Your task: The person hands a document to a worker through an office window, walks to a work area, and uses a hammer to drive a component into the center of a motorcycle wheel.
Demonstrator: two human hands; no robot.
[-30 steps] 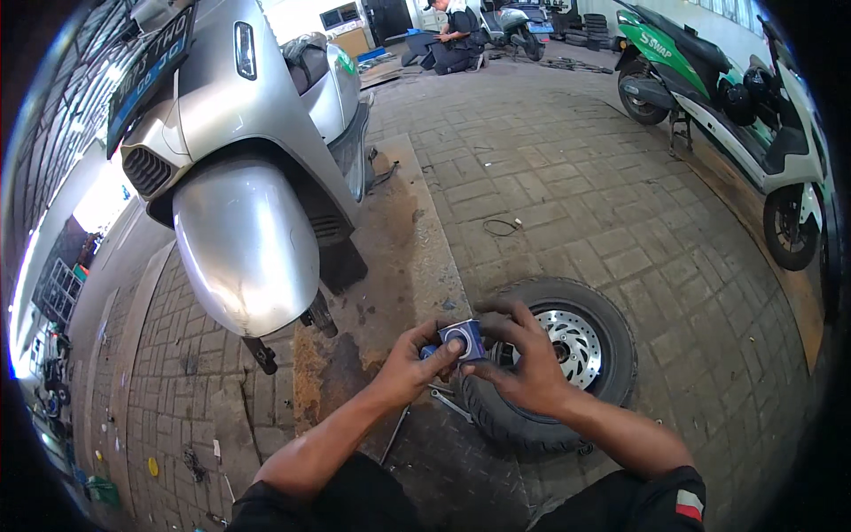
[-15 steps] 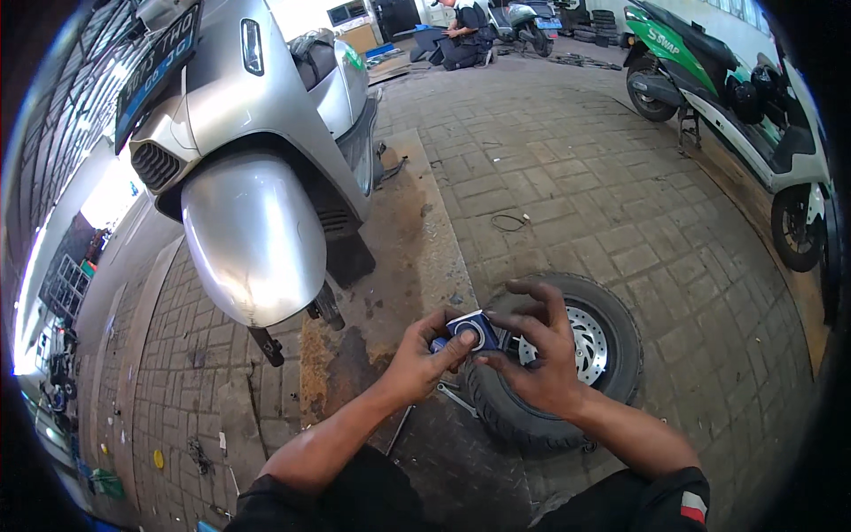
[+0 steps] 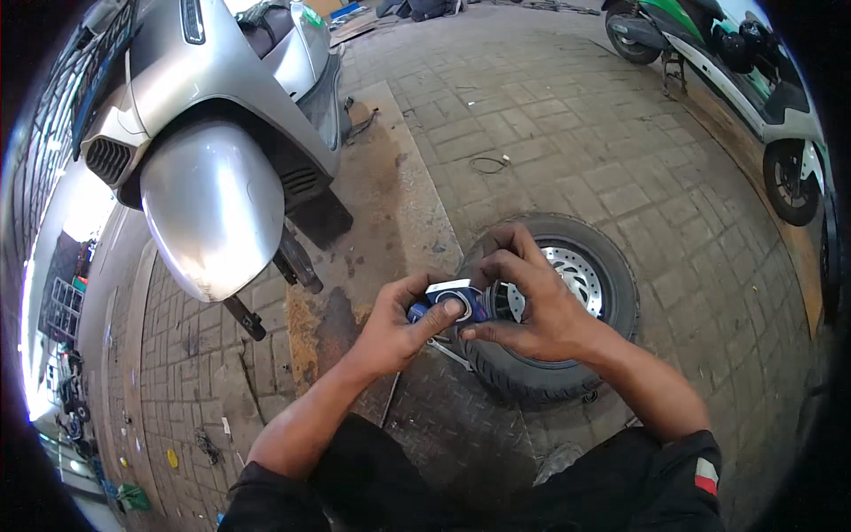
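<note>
Blue box [image 3: 473, 302]: left hand [image 3: 401, 326] holds it, thumb pressing; right hand [image 3: 539, 306] half-spread beside it (steady, light pressure advisable).

green-and-white scooter [image 3: 727, 95], looped cable [image 3: 487, 172] on paving bricks [image 3: 567, 146], yellow disc [image 3: 172, 458]

Left sleeve [image 3: 270, 496]: black, short, softly creased, and straight in at the lower edge!
Right sleeve [image 3: 669, 483]: black again, just as short, a fine match!
Patch [image 3: 706, 476]: and there, on the right sleeve, white and red, bright against dark cloth!
Trousers [image 3: 372, 470]: black too, loosely folded!
Forearms [image 3: 306, 426]: bare below both hems!
Hands [image 3: 536, 301]: bare as well!
</note>
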